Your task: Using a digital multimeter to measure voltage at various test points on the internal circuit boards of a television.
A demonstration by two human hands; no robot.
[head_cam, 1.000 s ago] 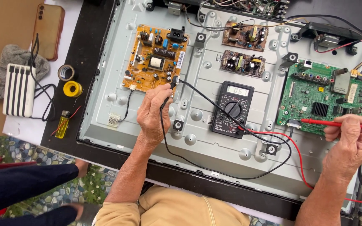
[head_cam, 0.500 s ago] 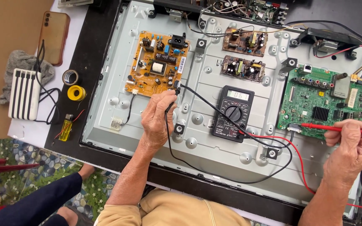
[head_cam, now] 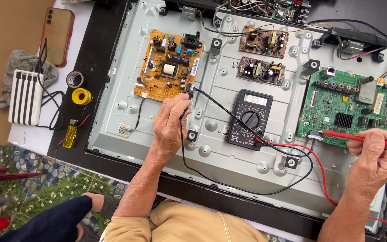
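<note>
- The left hand pinches a black probe in a closed grip, its tip at the lower right corner of the orange power board, which is rectangular and studded with a transformer, capacitors and a black socket.
- The right hand pinches a slim red probe in a closed grip; the tip touches the lower left edge of the green main board, at about 3 o'clock on the panel.
- Between the hands, near the centre, lies a black digital multimeter with a round dial and a grey display; a black lead and a red lead loop from its lower end to the probes.
- All of it rests on the grey stamped-metal back panel of a television, dimpled with round bosses and framed in black.
- At 12 o'clock sit two small brown circuit boards, one above the other.
- At 9 o'clock, on the white bench, lie a ribbed white power bank, a grey cloth, a phone in a brown case, a yellow tape roll with a dark roll just above it, and a yellow lighter.
- At 7 o'clock, another person's dark sleeve hangs over a pebble-patterned floor.
</note>
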